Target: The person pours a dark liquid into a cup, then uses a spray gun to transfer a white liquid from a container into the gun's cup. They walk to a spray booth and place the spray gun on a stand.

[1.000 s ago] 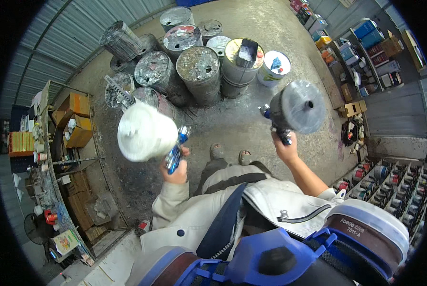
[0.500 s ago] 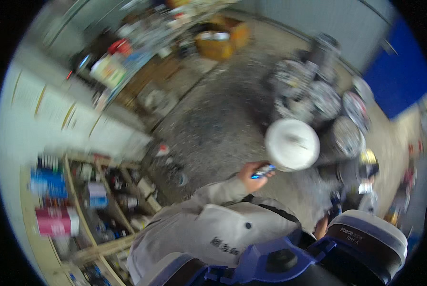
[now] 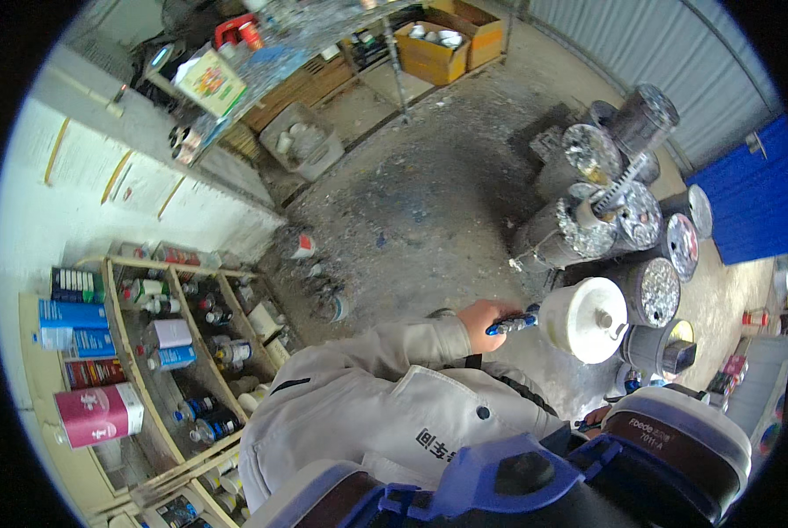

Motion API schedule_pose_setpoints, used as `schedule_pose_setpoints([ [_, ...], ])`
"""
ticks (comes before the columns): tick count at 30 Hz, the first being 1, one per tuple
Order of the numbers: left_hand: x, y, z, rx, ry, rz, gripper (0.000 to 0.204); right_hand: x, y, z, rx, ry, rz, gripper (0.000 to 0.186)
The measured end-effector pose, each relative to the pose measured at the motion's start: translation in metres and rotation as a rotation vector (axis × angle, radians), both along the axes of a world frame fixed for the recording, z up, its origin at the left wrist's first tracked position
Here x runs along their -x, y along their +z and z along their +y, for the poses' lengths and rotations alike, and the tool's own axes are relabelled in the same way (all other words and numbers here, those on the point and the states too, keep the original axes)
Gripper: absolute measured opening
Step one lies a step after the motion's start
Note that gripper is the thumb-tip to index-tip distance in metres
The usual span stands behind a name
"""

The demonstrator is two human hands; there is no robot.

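Note:
My left hand (image 3: 485,326) is closed round the blue-and-metal body of what looks like a spray gun (image 3: 515,324). A round white cup (image 3: 579,324) with a knobbed lid is on the gun, to the right of the hand. My right hand (image 3: 596,416) shows only in part at the lower right, beside the respirator cartridge, which hides most of its fingers. Something dark lies against that hand, too covered to name. Grey jacket sleeve (image 3: 403,345) covers my left arm.
Paint-crusted buckets (image 3: 654,292) crowd the floor on the right. At lower left stands a wooden shelf (image 3: 176,308) of bottles and cans. A cluttered workbench (image 3: 279,66), a grey bin (image 3: 304,141) and cardboard boxes (image 3: 434,51) are farther off. A respirator (image 3: 517,480) fills the lower edge.
The view has turned and sharpened. My left hand and the white cup now appear farther right and slightly lower in the view, with the cup's lid seen at a different angle.

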State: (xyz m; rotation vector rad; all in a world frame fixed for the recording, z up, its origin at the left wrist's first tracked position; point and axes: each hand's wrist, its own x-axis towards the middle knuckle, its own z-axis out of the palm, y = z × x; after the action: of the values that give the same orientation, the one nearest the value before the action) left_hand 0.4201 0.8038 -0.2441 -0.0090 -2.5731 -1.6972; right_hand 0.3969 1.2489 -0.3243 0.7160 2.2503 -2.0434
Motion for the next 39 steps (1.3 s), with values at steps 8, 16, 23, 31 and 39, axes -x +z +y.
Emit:
schedule_pose_setpoints([
  [8,0.117,-0.078,0.156,-0.006,-0.330,-0.023,0.050,-0.033,-0.015,0.130,0.080,-0.231,0.149,0.027],
  [16,0.253,-0.117,0.493,-0.460,-0.630,-0.090,0.040,-0.024,-0.010,0.396,-0.132,-0.411,0.185,0.018],
  [23,0.351,-0.102,0.685,-0.366,-0.709,-0.268,0.044,-0.036,-0.018,0.506,-0.015,-0.913,0.093,0.025],
  [31,0.474,-0.111,0.932,-0.600,-0.938,0.041,0.043,0.042,-0.033,0.662,-0.213,-0.854,0.080,0.022],
  [39,0.564,-0.032,1.124,-0.513,-1.053,-0.044,0.041,0.181,0.052,0.825,-0.510,0.046,0.445,0.029],
])
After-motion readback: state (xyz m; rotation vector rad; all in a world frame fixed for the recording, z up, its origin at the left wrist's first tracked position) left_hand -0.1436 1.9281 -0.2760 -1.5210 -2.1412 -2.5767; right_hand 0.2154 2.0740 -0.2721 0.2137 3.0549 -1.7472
